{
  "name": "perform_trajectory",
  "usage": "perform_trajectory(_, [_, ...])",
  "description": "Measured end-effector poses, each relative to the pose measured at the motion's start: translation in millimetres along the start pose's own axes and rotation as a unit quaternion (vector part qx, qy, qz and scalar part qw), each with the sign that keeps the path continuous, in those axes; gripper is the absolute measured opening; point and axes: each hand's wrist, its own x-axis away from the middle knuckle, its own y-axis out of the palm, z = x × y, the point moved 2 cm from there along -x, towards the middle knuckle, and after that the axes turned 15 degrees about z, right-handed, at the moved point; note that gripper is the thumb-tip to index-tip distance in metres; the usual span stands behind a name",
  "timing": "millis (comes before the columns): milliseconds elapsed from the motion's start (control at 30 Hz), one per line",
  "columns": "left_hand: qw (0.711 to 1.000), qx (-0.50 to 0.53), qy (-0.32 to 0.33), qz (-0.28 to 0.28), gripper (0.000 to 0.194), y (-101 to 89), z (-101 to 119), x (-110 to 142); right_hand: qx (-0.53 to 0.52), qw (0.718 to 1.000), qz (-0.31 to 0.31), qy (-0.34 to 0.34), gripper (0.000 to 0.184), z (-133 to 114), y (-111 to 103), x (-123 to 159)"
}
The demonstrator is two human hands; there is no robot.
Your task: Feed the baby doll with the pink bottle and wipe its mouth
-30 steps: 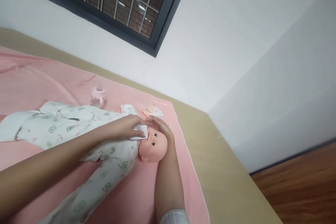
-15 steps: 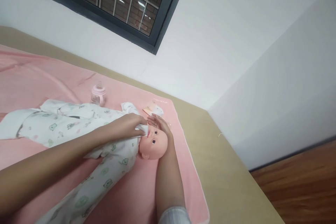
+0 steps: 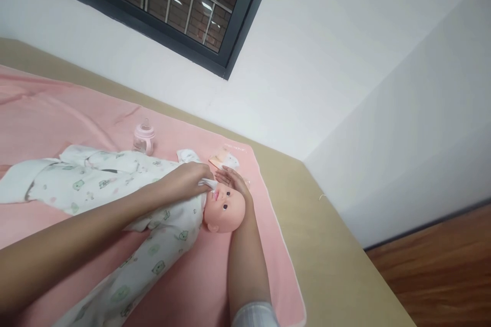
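A baby doll (image 3: pixel 225 209) in white printed clothes (image 3: pixel 130 179) lies on its back on a pink blanket (image 3: pixel 207 276), its head toward the right. My left hand (image 3: pixel 190 180) reaches across the doll's chest and pinches a small white tissue (image 3: pixel 208 183) by its chin, just below the mouth. Behind the far side of the doll's head rests my right hand (image 3: pixel 233 180), fingers stretched out; the forearm passes along the crown. How firmly that palm presses on the head is hidden.
A pink baby bottle (image 3: pixel 144 137) stands on the blanket beyond the doll. Past the head lies a small orange-and-white cloth-like item (image 3: pixel 223 159). A tan tabletop (image 3: pixel 326 245) edges the blanket, against a white wall (image 3: pixel 276 102) with a barred window (image 3: pixel 184 5).
My left hand has shifted slightly up and back from the doll's mouth with the tissue, showing more of the lips. My right hand has barely moved.
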Motion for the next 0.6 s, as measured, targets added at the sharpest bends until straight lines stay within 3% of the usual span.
perform_trajectory(367, [0.999,-0.01,0.017,0.027,0.019,2.3,9,0,0.007,1.0,-0.013,-0.013,0.029,9,-5,-12])
perform_trajectory(600, [1.0,-0.01,0.023,0.014,0.02,1.2,13,0,0.021,0.999,-0.02,-0.013,0.038,12,-6,-18])
